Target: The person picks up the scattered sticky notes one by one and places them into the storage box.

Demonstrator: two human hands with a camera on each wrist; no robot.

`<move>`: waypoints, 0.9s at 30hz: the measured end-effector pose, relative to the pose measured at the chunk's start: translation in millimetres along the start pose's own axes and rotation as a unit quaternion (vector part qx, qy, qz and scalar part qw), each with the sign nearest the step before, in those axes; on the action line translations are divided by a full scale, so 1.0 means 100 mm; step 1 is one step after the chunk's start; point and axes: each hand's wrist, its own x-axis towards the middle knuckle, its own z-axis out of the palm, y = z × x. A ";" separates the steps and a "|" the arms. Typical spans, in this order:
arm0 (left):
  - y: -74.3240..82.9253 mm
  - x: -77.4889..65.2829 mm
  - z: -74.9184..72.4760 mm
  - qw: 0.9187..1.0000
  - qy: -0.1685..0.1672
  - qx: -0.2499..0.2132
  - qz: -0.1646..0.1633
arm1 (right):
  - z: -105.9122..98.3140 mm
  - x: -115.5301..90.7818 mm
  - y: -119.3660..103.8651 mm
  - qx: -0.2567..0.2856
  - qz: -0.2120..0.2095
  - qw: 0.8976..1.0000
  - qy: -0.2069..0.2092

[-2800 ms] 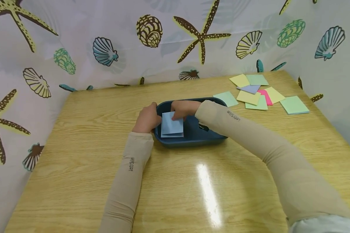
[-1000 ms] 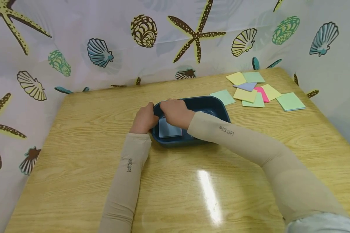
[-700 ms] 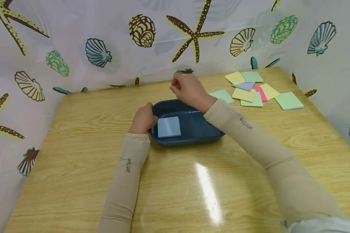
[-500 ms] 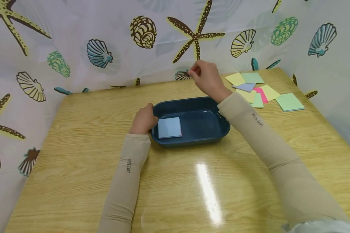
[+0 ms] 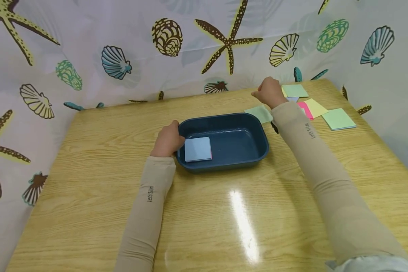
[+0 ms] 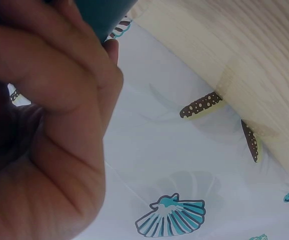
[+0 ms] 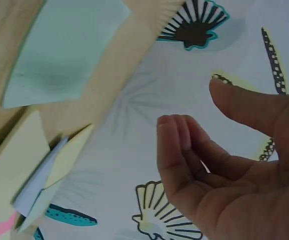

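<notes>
My left hand (image 5: 167, 139) grips the left end of a dark blue oval plastic bin (image 5: 224, 165), thumb over the rim; the left wrist view shows its fingers (image 6: 59, 75) curled beneath the bin's edge. Flat in the bin's left part lies a stack of light blue sticky notes (image 5: 197, 149), with a trace of pink at its right edge. My right hand (image 5: 271, 92) hovers over the scattered notes at the back right and holds nothing. In the right wrist view its thumb stands apart from the bent fingers (image 7: 169, 155). A pale green note (image 7: 69, 50) is near it.
Several sticky-note pads lie at the right: a green pad (image 5: 295, 90), a yellow pad (image 5: 314, 108), a pink pad (image 5: 305, 110) and a separate green pad (image 5: 339, 118). My right hand and sleeve hide others. A shell-patterned curtain (image 5: 190, 71) borders the wooden table (image 5: 204, 226).
The light blue notes, earlier raised in my right hand, now lie flat in the bin. That hand has left the bin, moving right and back to the loose notes. My left hand keeps its grip.
</notes>
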 end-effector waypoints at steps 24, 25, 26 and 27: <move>0.01 0.00 0.02 1.000 0.007 -0.006 -0.011 | 0.24 0.10 0.35 -0.132 0.075 0.971 -0.187; 0.01 0.00 0.02 1.000 0.007 -0.007 -0.011 | 0.24 0.10 0.36 -0.131 0.071 0.971 -0.184; 0.01 -0.01 0.02 1.000 0.007 -0.008 -0.011 | 0.25 0.11 0.37 -0.129 0.066 0.974 -0.177; 0.01 -0.01 0.02 1.000 0.007 -0.009 -0.011 | 0.26 0.11 0.37 -0.123 0.061 0.976 -0.168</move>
